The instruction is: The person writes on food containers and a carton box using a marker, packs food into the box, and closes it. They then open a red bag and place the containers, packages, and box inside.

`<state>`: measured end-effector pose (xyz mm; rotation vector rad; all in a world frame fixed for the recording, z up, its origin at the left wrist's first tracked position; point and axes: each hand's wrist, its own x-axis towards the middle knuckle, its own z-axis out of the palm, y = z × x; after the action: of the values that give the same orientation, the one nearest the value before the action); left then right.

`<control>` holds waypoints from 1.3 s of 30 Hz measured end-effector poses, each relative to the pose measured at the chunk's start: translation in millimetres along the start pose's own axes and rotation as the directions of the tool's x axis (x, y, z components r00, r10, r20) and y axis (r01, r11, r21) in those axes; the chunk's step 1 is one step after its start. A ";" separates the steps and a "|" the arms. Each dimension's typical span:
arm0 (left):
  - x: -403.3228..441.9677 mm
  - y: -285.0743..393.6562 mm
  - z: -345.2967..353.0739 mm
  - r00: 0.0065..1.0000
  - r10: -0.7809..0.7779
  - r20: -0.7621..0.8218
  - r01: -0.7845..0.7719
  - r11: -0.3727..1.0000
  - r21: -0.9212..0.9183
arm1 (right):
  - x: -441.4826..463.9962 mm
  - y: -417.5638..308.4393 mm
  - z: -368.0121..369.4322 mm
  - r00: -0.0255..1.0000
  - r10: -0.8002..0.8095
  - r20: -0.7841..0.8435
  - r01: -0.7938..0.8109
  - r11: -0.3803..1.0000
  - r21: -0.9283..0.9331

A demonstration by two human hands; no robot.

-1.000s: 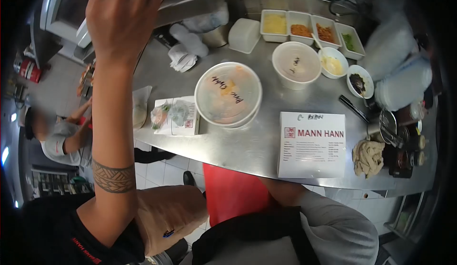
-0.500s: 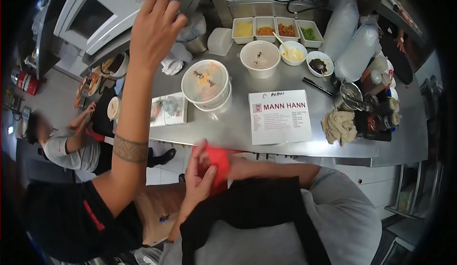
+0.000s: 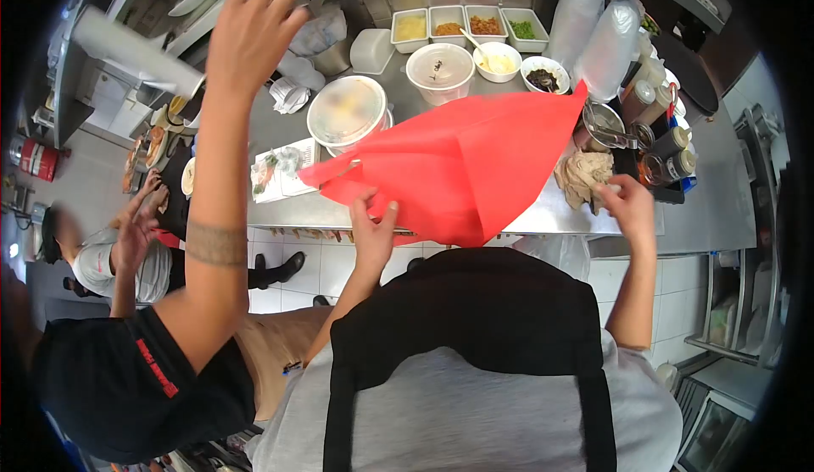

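A red bag, of thin fabric-like sheet, spreads in the air above the front of the steel counter. My left hand grips its lower left edge between thumb and fingers. My right hand is off to the right, fingers apart and bent, apart from the bag. Its fingertips are close to a crumpled beige cloth; whether they touch it I cannot tell. Behind the bag stand a stack of round lidded tubs and another lidded tub. The white printed box is hidden by the bag.
A co-worker's raised arm crosses the left side, near a microwave. Another person stands farther left. At the counter's back are several topping trays and two bowls. Sauce bottles and plastic cup sleeves stand right.
The red bag has gone from folded near my body to spread out over the counter, covering the box. My right hand has swung out to the right. The microwave door now stands open.
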<state>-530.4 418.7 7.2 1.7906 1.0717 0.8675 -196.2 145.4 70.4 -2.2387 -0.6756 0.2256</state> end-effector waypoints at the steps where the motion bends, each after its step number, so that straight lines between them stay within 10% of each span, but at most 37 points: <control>1: 5.1 -17.2 -1.2 0.997 0.011 -0.080 -0.009 0.999 0.033 | -6.4 -6.7 -14.6 0.998 0.008 -0.056 -0.010 0.999 -0.040; 4: 12.3 -47.7 -10.8 0.979 -0.140 -0.150 0.127 0.987 -0.098 | -16.7 -46.8 -27.0 0.961 -0.135 -0.242 0.186 0.962 0.198; 7: 22.3 -20.7 -8.9 0.937 0.186 -0.296 -0.126 0.969 0.212 | -27.7 -105.6 -10.2 0.918 -0.382 -0.104 0.386 0.805 0.451; 13: 51.0 13.7 -1.2 0.993 -0.069 -0.094 0.013 0.862 -0.506 | -24.8 -190.0 69.2 0.541 -0.826 0.159 0.683 0.542 0.489; 16: 38.1 51.4 4.6 0.992 0.070 -0.102 -0.110 0.875 -0.472 | -12.2 -209.9 120.5 0.559 -0.829 0.025 0.706 0.492 0.508; 39: 15.6 101.9 -7.0 0.993 0.115 0.010 -0.071 0.676 -0.734 | -15.1 -221.2 143.7 0.710 -0.631 0.313 0.119 0.545 0.830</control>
<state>-497.9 407.8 104.6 1.1638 0.4633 1.1057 -348.9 352.2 131.5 -1.0908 -1.1460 0.8379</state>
